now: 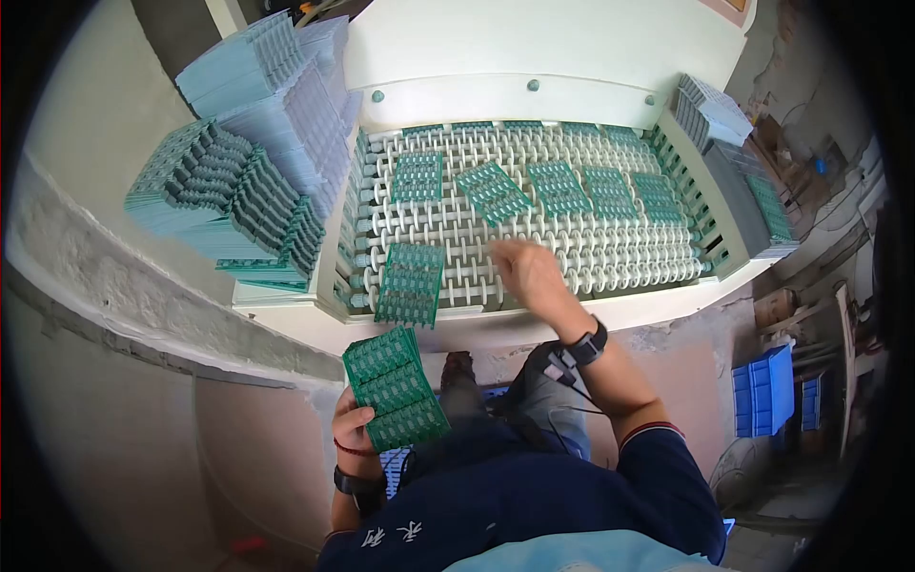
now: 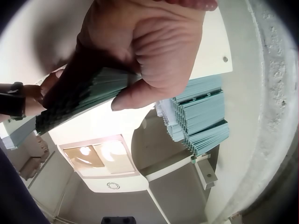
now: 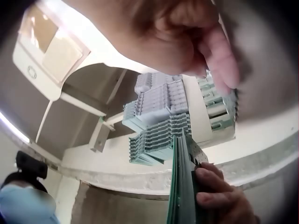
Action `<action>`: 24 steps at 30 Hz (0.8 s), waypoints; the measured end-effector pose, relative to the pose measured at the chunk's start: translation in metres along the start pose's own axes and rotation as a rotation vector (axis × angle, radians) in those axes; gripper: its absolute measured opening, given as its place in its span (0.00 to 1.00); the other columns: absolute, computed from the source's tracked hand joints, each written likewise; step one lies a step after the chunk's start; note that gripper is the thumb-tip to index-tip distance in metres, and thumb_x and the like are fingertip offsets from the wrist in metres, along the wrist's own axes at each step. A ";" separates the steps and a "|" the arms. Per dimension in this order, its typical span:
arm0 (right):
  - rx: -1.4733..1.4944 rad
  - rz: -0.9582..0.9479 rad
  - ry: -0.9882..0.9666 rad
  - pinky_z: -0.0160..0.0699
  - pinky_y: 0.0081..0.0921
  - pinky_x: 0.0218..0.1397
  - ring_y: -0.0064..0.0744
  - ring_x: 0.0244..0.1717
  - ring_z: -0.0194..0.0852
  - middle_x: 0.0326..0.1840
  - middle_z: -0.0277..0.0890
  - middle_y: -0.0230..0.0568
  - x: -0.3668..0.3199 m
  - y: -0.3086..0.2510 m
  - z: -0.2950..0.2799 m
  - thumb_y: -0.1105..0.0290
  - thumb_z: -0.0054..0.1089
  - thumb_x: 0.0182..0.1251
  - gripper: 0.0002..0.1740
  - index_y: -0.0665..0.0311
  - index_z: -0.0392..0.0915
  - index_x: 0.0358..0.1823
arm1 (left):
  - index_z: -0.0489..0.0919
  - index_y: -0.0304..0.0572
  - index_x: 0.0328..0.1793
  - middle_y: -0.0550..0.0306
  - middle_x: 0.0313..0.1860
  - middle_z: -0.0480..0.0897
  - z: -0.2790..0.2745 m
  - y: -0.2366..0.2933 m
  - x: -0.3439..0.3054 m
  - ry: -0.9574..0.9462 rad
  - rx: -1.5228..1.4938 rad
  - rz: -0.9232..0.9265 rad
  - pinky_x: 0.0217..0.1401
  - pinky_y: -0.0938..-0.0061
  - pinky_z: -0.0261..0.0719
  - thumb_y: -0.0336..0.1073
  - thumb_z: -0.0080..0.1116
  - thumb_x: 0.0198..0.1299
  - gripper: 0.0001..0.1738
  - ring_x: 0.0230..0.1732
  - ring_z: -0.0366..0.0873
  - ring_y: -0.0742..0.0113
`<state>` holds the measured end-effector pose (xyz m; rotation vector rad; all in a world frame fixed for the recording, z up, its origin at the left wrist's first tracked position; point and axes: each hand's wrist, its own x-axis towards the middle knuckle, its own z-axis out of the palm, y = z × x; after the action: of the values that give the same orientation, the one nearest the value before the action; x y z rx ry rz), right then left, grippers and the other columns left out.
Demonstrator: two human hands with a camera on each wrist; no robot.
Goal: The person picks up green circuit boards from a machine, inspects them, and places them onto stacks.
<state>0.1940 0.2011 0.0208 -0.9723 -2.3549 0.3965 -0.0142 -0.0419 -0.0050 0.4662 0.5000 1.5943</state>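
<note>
My left hand [image 1: 355,419] grips a stack of green circuit boards [image 1: 393,389] low in front of my body, thumb across the near face. In the left wrist view the thumb [image 2: 135,95] presses against the fanned edges of that stack [image 2: 100,91]. Over the front part of the roller conveyor [image 1: 467,286] hovers my right hand [image 1: 534,276], its fingers loosely bent and holding nothing. One circuit board [image 1: 410,284] lies at the conveyor's front left, left of the right hand. Beyond the hand a tilted board [image 1: 494,193] rests on the rollers.
More boards [image 1: 558,188] lie in a row across the rollers. Tall board stacks [image 1: 229,200] stand on the machine's left side, with further stacks [image 1: 748,195] on its right. The white machine hood [image 1: 534,48] rises behind. A blue crate [image 1: 762,391] stands at the right.
</note>
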 end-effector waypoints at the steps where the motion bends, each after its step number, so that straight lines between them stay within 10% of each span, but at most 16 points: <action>1: -0.129 -0.061 0.085 0.76 0.37 0.43 0.47 0.41 0.77 0.44 0.79 0.43 0.007 0.014 -0.005 0.71 0.54 0.59 0.10 0.59 0.78 0.42 | 0.57 0.20 0.64 0.32 0.57 0.70 -0.003 -0.001 0.002 -0.023 -0.029 -0.006 0.61 0.55 0.70 0.30 0.56 0.45 0.39 0.56 0.73 0.43; 4: -0.314 -0.066 0.041 0.66 0.45 0.57 0.47 0.54 0.69 0.51 0.75 0.44 0.019 0.050 0.002 0.68 0.50 0.61 0.09 0.58 0.76 0.40 | 0.60 0.18 0.62 0.31 0.55 0.72 0.012 -0.002 0.009 0.044 0.019 -0.010 0.58 0.55 0.73 0.32 0.54 0.42 0.39 0.53 0.75 0.43; 14: -0.293 0.077 -0.257 0.64 0.48 0.58 0.46 0.54 0.67 0.54 0.72 0.42 0.051 0.025 0.006 0.60 0.48 0.64 0.14 0.61 0.73 0.44 | 0.60 0.20 0.63 0.33 0.55 0.73 0.010 -0.004 0.012 0.065 0.024 -0.019 0.58 0.56 0.73 0.32 0.56 0.42 0.38 0.52 0.75 0.45; 24: -0.096 -0.339 -0.226 0.66 0.39 0.58 0.45 0.58 0.68 0.59 0.70 0.45 0.013 -0.048 0.021 0.64 0.55 0.61 0.19 0.64 0.73 0.52 | 0.59 0.23 0.65 0.34 0.58 0.71 0.014 -0.006 0.019 0.019 -0.009 -0.031 0.61 0.56 0.71 0.28 0.56 0.49 0.36 0.58 0.72 0.46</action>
<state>0.1473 0.1763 0.0306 -0.5745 -2.7042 0.2725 -0.0034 -0.0217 0.0031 0.4346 0.5125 1.5716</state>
